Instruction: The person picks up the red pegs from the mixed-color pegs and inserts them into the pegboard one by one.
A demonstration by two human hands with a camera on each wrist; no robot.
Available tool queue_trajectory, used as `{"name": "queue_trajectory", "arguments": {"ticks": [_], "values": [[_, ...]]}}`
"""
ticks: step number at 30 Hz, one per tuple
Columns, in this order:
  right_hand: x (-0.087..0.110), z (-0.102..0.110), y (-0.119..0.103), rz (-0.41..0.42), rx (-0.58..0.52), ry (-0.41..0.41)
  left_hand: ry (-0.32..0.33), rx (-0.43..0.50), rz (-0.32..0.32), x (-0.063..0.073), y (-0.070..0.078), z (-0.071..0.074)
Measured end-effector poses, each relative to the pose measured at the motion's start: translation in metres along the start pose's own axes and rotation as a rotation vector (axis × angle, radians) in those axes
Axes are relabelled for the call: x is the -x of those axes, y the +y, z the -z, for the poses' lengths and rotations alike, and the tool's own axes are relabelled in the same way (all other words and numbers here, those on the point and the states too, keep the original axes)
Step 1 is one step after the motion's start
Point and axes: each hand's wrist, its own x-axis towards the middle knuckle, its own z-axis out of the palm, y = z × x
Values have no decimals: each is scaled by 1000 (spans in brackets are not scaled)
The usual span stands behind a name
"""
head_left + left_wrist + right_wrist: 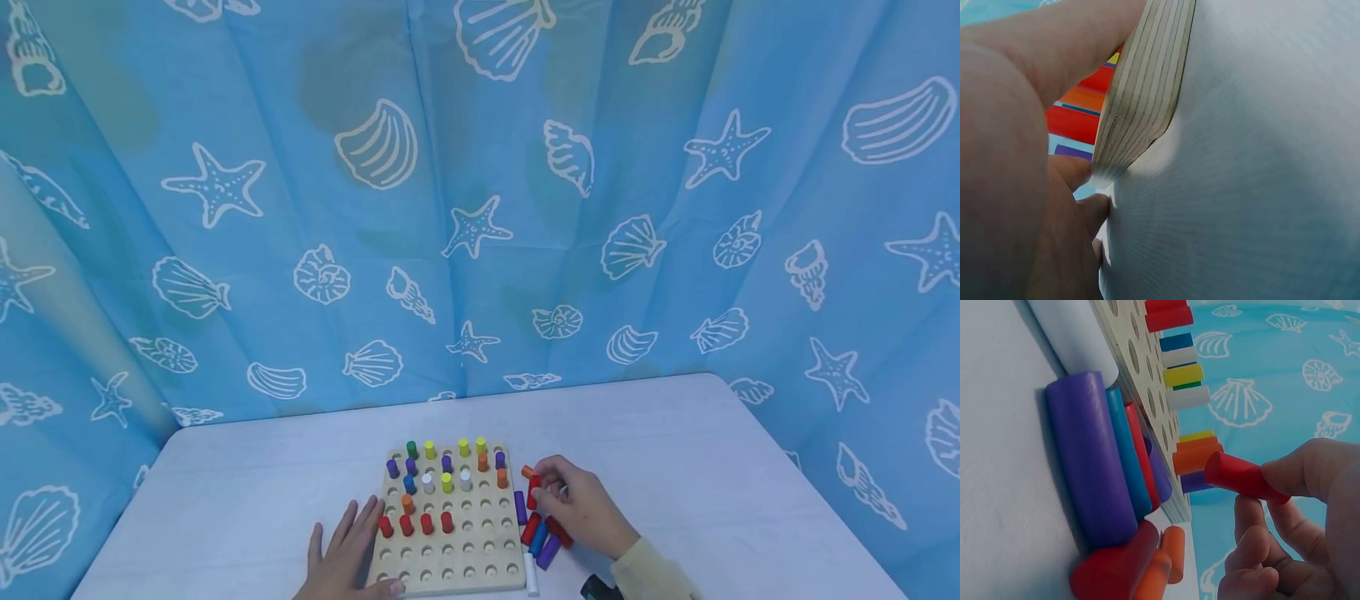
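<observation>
Now pinching a red peg (1244, 478) between thumb and fingertips of the right hand (581, 507), just off the right edge of the wooden pegboard (480, 546), peg lifted clear of the white table (712, 467). Resting the left hand (347, 558) flat, fingers straight and spread, at the board's near-left corner, touching its edge and holding nothing. Lying loose beside the board's right edge, under and near the right hand: a purple peg (1088, 456), a blue peg (1127, 456), more red pegs (1113, 565), an orange peg (1172, 550) and a white peg (530, 573), packed close together. Standing upright in the board's far rows: green, yellow, purple, blue, white and orange pegs, plus a row of four red pegs (416, 524) nearer the left hand. Hanging behind the table, a blue curtain (480, 208) printed with shells and starfish.
</observation>
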Motion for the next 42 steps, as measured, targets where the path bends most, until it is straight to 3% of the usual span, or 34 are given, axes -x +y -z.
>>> {"name": "queue_trajectory", "arguments": {"ticks": [25, 33, 42], "values": [[-2, -14, -16, 55, -11, -86, -14, 0, 9, 0, 2, 3], [-3, -19, -17, 147, -8, -98, -16, 16, 8, 1, 4, 3], [-4, -25, -19, 150, -41, -137, -13, 5, 9, 0, 2, 2]]}}
